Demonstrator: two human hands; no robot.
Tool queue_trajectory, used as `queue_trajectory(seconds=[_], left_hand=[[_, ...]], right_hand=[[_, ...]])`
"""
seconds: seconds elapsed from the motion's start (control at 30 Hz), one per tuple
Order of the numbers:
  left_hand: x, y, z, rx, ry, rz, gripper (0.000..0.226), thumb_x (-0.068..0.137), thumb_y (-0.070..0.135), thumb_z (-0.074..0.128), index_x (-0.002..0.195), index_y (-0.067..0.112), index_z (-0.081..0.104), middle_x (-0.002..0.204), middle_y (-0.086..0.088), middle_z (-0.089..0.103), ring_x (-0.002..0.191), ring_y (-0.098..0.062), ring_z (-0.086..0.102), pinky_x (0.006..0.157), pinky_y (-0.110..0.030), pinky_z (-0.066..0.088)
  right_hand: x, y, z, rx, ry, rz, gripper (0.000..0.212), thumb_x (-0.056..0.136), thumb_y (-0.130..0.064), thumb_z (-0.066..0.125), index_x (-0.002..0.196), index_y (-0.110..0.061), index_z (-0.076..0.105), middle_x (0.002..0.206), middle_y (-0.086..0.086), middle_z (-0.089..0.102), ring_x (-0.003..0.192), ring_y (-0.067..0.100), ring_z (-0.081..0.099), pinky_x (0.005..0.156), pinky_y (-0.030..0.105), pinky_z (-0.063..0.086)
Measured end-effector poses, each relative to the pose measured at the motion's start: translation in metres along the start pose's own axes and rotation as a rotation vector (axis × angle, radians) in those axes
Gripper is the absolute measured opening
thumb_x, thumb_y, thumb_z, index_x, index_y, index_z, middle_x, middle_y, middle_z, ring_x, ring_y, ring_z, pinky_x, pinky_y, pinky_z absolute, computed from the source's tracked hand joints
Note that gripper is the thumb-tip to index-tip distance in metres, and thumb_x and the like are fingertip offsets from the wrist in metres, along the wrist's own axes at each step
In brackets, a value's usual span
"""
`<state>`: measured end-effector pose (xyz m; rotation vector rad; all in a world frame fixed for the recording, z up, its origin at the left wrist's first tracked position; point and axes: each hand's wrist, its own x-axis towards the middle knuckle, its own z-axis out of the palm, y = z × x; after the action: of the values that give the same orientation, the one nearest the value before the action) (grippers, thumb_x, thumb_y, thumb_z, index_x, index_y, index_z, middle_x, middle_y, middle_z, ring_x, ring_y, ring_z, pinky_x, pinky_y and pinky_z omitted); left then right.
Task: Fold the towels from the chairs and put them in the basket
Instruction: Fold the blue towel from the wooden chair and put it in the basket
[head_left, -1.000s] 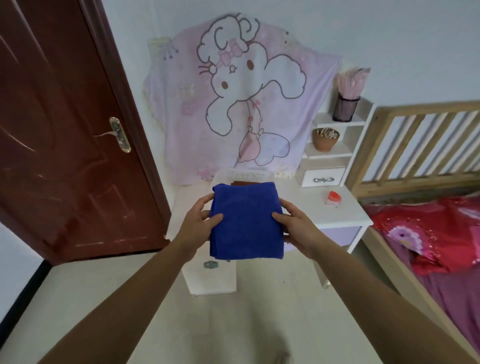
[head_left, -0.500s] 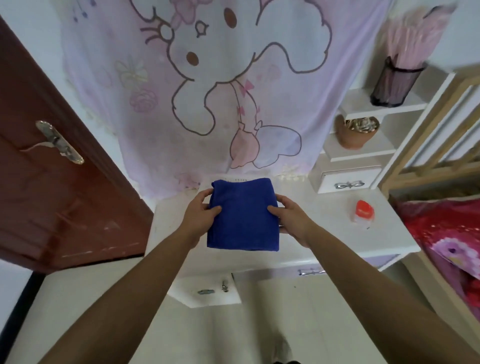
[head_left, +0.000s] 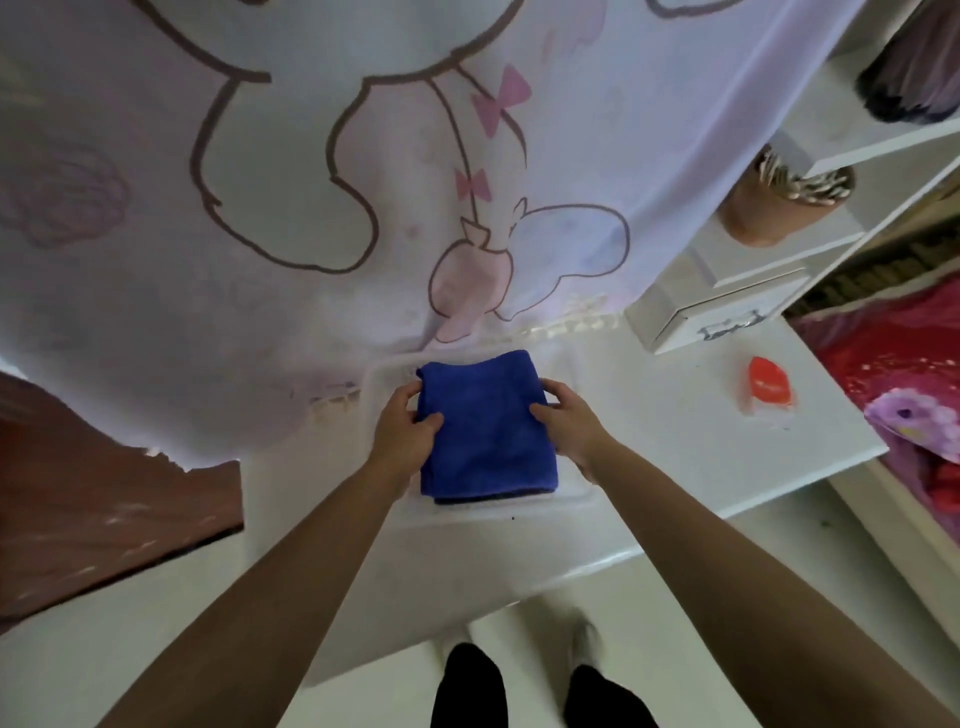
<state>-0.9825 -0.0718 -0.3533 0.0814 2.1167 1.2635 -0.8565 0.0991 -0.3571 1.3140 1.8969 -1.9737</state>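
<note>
A folded blue towel (head_left: 485, 431) is held over a white basket (head_left: 571, 501) that stands on a white desk (head_left: 649, 441). My left hand (head_left: 405, 431) grips the towel's left edge, thumb on top. My right hand (head_left: 569, 423) grips its right edge the same way. The towel covers most of the basket's inside; a darker blue layer shows under its near edge, and I cannot tell whether that is another towel.
A pale cartoon blanket (head_left: 363, 182) hangs behind the desk. A small red object (head_left: 771, 387) lies on the desk's right part. A white drawer unit (head_left: 727, 306) and shelves with a brown pot (head_left: 779, 202) stand at right. A red bed cover (head_left: 893, 374) and a brown door (head_left: 104, 493) flank the desk.
I have stepped up to the desk and the view has tilted down. Both hands have carried the blue towel forward and down over the white basket.
</note>
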Motion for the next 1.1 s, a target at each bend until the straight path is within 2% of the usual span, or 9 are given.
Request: queue_trajectory(seconds=[0.13, 0.27, 0.57, 0.63, 0.77, 0.87, 0.93, 1.0, 1.1], left_hand=[[0.023, -0.027, 0.005, 0.001, -0.049, -0.045, 0.047, 0.095, 0.008, 0.057, 0.138, 0.021, 0.045, 0.132, -0.005, 0.057, 0.109, -0.021, 0.058, 0.092, -0.036, 0.051], [0.030, -0.039, 0.004, -0.019, -0.131, -0.146, 0.049, 0.096, 0.011, 0.055, 0.142, 0.022, 0.040, 0.133, -0.005, 0.055, 0.110, -0.023, 0.059, 0.086, -0.033, 0.051], [0.029, -0.025, -0.003, -0.028, -0.167, -0.149, 0.051, 0.093, 0.002, 0.058, 0.139, 0.018, 0.041, 0.134, -0.009, 0.055, 0.114, -0.026, 0.058, 0.097, -0.047, 0.052], [0.030, -0.023, 0.001, 0.014, -0.140, -0.112, 0.050, 0.092, 0.001, 0.057, 0.137, 0.016, 0.042, 0.134, -0.009, 0.055, 0.114, -0.026, 0.058, 0.099, -0.048, 0.051], [0.035, -0.020, 0.002, 0.163, -0.121, -0.075, 0.053, 0.091, 0.007, 0.056, 0.140, 0.015, 0.038, 0.136, -0.007, 0.053, 0.113, -0.024, 0.055, 0.100, -0.043, 0.049], [0.039, -0.017, -0.005, 0.542, -0.047, 0.163, 0.065, 0.084, 0.027, 0.058, 0.142, 0.013, 0.032, 0.146, -0.012, 0.038, 0.131, -0.033, 0.043, 0.105, -0.046, 0.044], [0.038, -0.019, -0.010, 0.796, -0.221, 0.339, 0.080, 0.087, 0.034, 0.060, 0.152, 0.012, 0.019, 0.161, -0.012, 0.012, 0.148, -0.033, 0.016, 0.117, -0.046, 0.030], [0.040, -0.027, -0.012, 1.029, -0.450, 0.383, 0.091, 0.094, 0.042, 0.056, 0.158, 0.016, -0.002, 0.163, -0.006, -0.019, 0.152, -0.025, -0.013, 0.123, -0.043, 0.014], [0.041, -0.039, -0.007, 1.258, -0.562, 0.376, 0.087, 0.099, 0.047, 0.045, 0.156, 0.016, -0.014, 0.158, -0.006, -0.035, 0.149, -0.024, -0.026, 0.122, -0.048, 0.012]], right_hand=[[0.017, 0.018, 0.017, -0.198, 0.077, 0.051, 0.048, 0.101, -0.015, 0.041, 0.148, -0.024, 0.039, 0.140, 0.005, 0.054, 0.121, 0.029, 0.056, 0.104, 0.049, 0.048], [0.021, 0.018, 0.021, -0.328, 0.107, 0.107, 0.054, 0.102, -0.019, 0.039, 0.154, -0.024, 0.027, 0.146, 0.007, 0.050, 0.126, 0.032, 0.052, 0.106, 0.046, 0.045], [0.019, -0.004, 0.009, -0.400, 0.127, 0.130, 0.074, 0.092, -0.005, 0.050, 0.157, -0.024, 0.019, 0.129, 0.010, 0.060, 0.113, 0.030, 0.060, 0.088, 0.037, 0.051], [0.018, -0.003, 0.005, -0.450, 0.147, 0.107, 0.075, 0.093, -0.005, 0.052, 0.158, -0.025, 0.018, 0.127, 0.010, 0.061, 0.112, 0.029, 0.061, 0.088, 0.036, 0.052], [0.018, -0.007, -0.001, -0.723, 0.149, -0.064, 0.065, 0.098, -0.016, 0.057, 0.155, -0.022, 0.026, 0.144, 0.011, 0.051, 0.125, 0.030, 0.055, 0.103, 0.039, 0.047], [0.015, -0.019, -0.003, -0.948, 0.030, -0.234, 0.060, 0.101, -0.026, 0.053, 0.154, -0.028, 0.026, 0.153, 0.009, 0.037, 0.129, 0.030, 0.052, 0.103, 0.039, 0.046], [0.016, -0.020, 0.002, -1.193, -0.171, -0.330, 0.076, 0.098, -0.040, 0.057, 0.159, -0.029, 0.013, 0.166, 0.008, 0.011, 0.148, 0.031, 0.026, 0.115, 0.044, 0.035], [0.022, -0.014, 0.007, -1.431, -0.316, -0.379, 0.099, 0.090, -0.060, 0.059, 0.160, -0.026, -0.003, 0.167, 0.010, -0.015, 0.154, 0.030, -0.007, 0.123, 0.048, 0.014], [0.037, 0.009, 0.004, -1.708, -0.320, -0.333, 0.115, 0.082, -0.077, 0.053, 0.157, -0.026, -0.018, 0.163, 0.012, -0.028, 0.152, 0.031, -0.021, 0.124, 0.051, -0.001]])
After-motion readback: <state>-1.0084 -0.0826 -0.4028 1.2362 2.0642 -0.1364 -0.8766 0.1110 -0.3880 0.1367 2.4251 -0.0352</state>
